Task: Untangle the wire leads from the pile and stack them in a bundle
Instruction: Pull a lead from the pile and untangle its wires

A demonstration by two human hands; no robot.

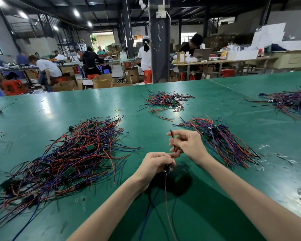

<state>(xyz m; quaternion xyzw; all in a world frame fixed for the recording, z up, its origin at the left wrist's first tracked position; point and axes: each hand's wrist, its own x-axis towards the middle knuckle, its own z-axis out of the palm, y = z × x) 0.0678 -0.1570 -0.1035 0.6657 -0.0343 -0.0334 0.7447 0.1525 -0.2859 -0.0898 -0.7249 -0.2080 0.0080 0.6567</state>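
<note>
No legible text, label, brand, number or sign is found. The cardboard box (180, 57) on the far bench carries a pale label, too small and blurred to read. Small green boards in the wire pile (63, 159) show no readable print.

Tangled pile (66, 159) of red, blue, black leads with small green boards, left on table. Neater bundle (221, 141) lies right, wires roughly parallel. One lead (172, 143) held above table, red wire upright, tails hanging down.
</note>
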